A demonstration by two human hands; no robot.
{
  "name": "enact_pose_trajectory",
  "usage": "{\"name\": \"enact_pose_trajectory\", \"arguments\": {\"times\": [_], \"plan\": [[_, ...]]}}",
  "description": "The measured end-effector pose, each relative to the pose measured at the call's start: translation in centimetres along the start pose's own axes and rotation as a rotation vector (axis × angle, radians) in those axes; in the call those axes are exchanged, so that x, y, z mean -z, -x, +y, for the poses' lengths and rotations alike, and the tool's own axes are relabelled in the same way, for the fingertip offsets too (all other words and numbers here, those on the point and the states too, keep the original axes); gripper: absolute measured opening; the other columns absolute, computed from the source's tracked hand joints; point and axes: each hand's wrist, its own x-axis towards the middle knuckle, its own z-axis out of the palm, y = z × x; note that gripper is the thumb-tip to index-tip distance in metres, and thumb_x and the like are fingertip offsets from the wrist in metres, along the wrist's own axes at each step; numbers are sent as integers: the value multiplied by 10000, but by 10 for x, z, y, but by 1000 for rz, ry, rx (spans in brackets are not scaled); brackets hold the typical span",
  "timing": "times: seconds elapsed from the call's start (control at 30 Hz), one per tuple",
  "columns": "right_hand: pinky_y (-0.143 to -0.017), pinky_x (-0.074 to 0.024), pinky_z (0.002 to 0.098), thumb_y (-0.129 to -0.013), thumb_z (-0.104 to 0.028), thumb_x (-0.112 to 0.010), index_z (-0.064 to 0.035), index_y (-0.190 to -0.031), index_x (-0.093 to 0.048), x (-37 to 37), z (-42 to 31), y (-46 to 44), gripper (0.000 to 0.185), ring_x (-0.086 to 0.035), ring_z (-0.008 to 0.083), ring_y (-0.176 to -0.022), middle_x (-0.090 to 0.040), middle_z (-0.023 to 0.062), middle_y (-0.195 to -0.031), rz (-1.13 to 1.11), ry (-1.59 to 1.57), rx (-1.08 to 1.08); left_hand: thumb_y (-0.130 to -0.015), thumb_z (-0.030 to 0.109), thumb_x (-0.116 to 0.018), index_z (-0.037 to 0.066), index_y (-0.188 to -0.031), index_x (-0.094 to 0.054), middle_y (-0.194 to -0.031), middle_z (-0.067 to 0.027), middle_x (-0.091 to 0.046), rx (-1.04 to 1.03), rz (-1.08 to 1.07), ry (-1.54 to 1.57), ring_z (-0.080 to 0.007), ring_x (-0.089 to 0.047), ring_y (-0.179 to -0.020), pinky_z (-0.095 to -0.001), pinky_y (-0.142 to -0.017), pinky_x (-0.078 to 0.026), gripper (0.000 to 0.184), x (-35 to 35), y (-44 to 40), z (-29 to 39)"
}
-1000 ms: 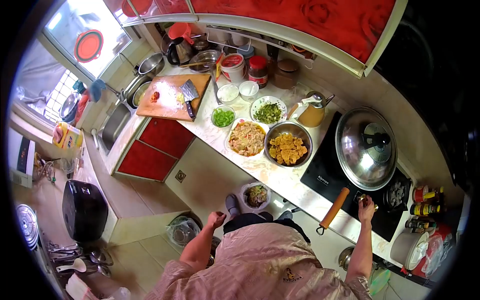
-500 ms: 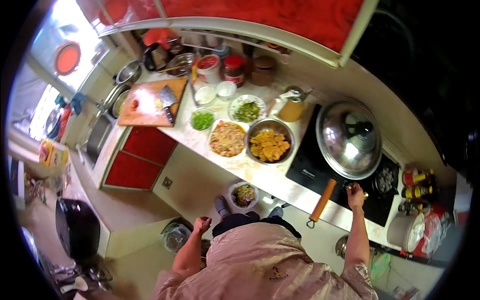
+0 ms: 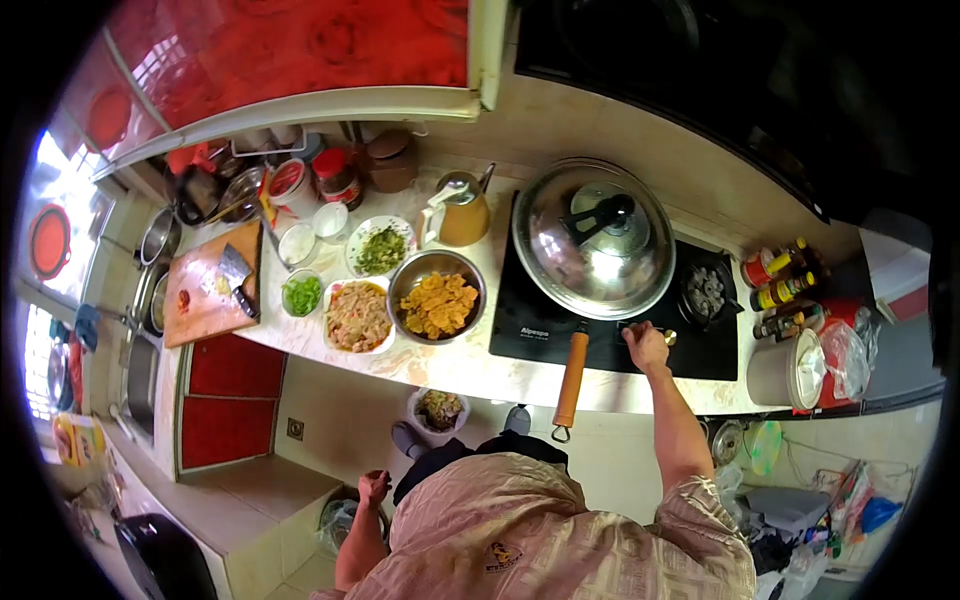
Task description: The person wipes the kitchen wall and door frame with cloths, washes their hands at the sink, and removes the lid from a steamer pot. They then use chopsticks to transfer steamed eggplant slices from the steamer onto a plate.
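My right hand (image 3: 648, 347) is at the front of the black gas stove (image 3: 530, 335), its fingers closed round a burner knob that they mostly cover. A second, brass-coloured knob (image 3: 670, 338) shows just right of it. Behind the hand stands a wok under a domed steel lid (image 3: 595, 255) with a black handle. The wok's wooden handle (image 3: 571, 382) points toward me, left of my right hand. My left hand (image 3: 374, 488) hangs beside my body below the counter, fingers curled in, with nothing visible in it.
On the counter are a steel bowl of orange-coated pieces (image 3: 474, 318), a bowl of minced mixture (image 3: 358, 316), chopped greens (image 3: 301, 294), a herb plate (image 3: 355, 262) and a kettle-like pot (image 3: 463, 212). A cleaver (image 3: 236, 266) lies on the cutting board (image 3: 195, 305). Sauce bottles (image 3: 785, 290) stand right of the stove.
The view has swung to the right, so the counter things sit further left in it. My right hand stays at the knob. My left hand remains low at my side.
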Motion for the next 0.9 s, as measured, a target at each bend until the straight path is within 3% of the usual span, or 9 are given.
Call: {"name": "enact_pose_trajectory", "arguments": {"times": [0.07,0.17,0.3,0.4,0.43,0.53,0.57,0.67,0.9], "plan": [[-737,-547,482,-887,-489,-626,3,-931,-612,-8,0,0,494,-683,394,-838,-692,232,-862,53,-11,-59,-916,175,-628,-59,-927,-697,-763,-109,-699,0,-7,-17,-183,-650,-603,-314,-557,-529,244,0,-3,-5],[-767,-538,456,-827,-593,-649,11,-905,-640,-17,-3,-2,609,-683,398,-865,-700,219,-862,92,-11,-238,-918,173,-627,-58,-929,-697,-757,-109,-696,-3,-29,-15,-185,-648,-593,-317,-550,-527,242,0,-9,-9],[-817,-528,463,-789,-644,-658,-13,-915,-677,0,-23,11,643,-679,399,-925,-701,234,-917,99,-101,-384,-922,180,-621,-52,-950,-697,-760,-112,-692,6,-34,19,-190,-648,-597,-317,-553,-528,246,-2,-11,-3],[-830,-522,486,-805,-679,-589,-9,-993,-667,9,-26,21,701,-667,435,-935,-690,261,-961,63,-115,-383,-921,182,-621,-51,-951,-699,-764,-110,-692,-12,-44,0,-189,-651,-602,-315,-552,-527,247,1,-17,6],[-801,-530,469,-828,-610,-612,-23,-1006,-681,12,-27,26,617,-681,409,-899,-704,224,-917,131,-133,-419,-922,179,-618,-53,-955,-700,-762,-108,-692,-19,-31,10,-185,-655,-608,-315,-548,-524,248,2,-18,10],[-747,-534,456,-872,-486,-625,-27,-968,-683,34,-26,33,472,-690,380,-816,-706,191,-835,338,-260,-324,-922,160,-619,-49,-935,-696,-754,-109,-685,-8,-23,36,-182,-643,-593,-312,-537,-516,223,2,-23,17],[-699,-527,447,-900,-373,-622,-26,-951,-676,43,-29,33,355,-681,369,-742,-692,183,-770,431,-297,-218,-919,154,-622,-50,-926,-692,-750,-109,-682,-9,-32,43,-182,-638,-589,-312,-534,-514,217,1,-25,18],[-684,-519,449,-915,-352,-606,-23,-950,-666,105,-84,28,337,-668,379,-724,-682,188,-760,448,-498,-117,-913,141,-629,-54,-902,-681,-738,-107,-671,-14,-75,83,-182,-623,-581,-311,-526,-508,202,1,-25,19],[-841,-507,489,-922,-563,-501,28,-1192,-549,188,-216,-19,652,-650,449,-962,-679,285,-977,249,-109,35,-917,149,-631,-64,-919,-676,-743,-109,-668,-36,-128,78,-183,-621,-588,-315,-526,-507,218,-5,-42,15]]}}
